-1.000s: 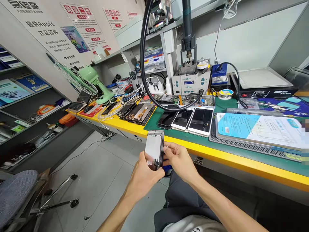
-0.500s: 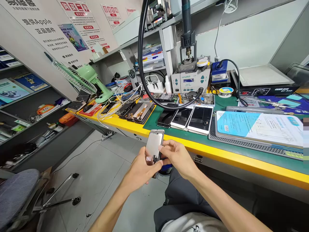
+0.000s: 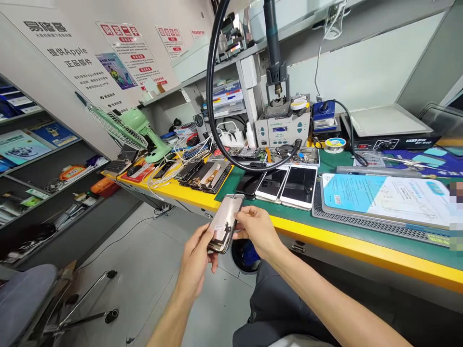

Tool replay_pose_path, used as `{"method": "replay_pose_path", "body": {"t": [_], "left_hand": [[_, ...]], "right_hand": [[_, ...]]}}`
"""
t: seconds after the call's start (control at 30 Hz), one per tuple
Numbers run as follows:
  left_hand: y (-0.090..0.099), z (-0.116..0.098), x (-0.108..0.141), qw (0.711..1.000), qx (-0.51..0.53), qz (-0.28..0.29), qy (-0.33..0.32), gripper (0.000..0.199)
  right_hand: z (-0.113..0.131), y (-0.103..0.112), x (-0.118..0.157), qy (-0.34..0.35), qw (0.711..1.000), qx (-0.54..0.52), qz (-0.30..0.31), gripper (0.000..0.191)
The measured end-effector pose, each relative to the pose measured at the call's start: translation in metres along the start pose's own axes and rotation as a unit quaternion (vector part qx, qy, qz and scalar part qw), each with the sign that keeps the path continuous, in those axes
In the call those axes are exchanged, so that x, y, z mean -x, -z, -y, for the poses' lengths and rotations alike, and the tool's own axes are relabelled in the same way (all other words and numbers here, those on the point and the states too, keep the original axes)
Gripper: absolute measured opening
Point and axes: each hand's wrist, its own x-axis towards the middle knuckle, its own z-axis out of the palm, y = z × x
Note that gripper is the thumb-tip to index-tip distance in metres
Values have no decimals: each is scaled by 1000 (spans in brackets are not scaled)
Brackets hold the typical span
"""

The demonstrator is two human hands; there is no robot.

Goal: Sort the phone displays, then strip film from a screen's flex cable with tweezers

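Both hands hold a phone screen panel (image 3: 224,218) in front of the bench edge, its silvery back facing up, with a dark flex cable and a small label near the lower end. My left hand (image 3: 197,253) grips its lower left side, thumb on top and fingers underneath. At the upper right edge, my right hand (image 3: 256,229) pinches the panel between thumb and fingers. Whether another phone part lies beneath the panel, I cannot tell. Just beyond, on the green mat, lie a dark phone (image 3: 249,184) and two white-framed phones, one of them (image 3: 299,187) nearest the right.
A stack of screen panels (image 3: 208,176) lies left of the phones. A black hose (image 3: 210,91) loops down over the bench. Clear-covered sheets (image 3: 383,197) rest at right on a perforated mat. Below my hands stands a dark bin (image 3: 246,258); a green fan (image 3: 144,135) stands at left.
The panel has tilted, its lower end swinging left. My left hand has shifted down and left, its thumb moving off the flex cable to the panel's left edge.
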Motion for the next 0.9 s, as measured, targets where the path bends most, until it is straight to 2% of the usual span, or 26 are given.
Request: {"method": "replay_pose_path", "body": {"t": [0.13,0.37,0.6,0.9], "left_hand": [[-2,9,-6,993,108,-36,23,42],[5,-18,-48,984,160,12,80,16],[-3,-23,-92,988,122,19,95,19],[-20,-31,-119,990,104,28,96,26]], "right_hand": [[4,-17,-11,8,1000,-16,-10,28],[17,-39,-38,24,998,-47,-16,29],[18,-34,-43,38,998,-40,-5,28],[9,-24,-32,18,999,-19,-25,27]]}}
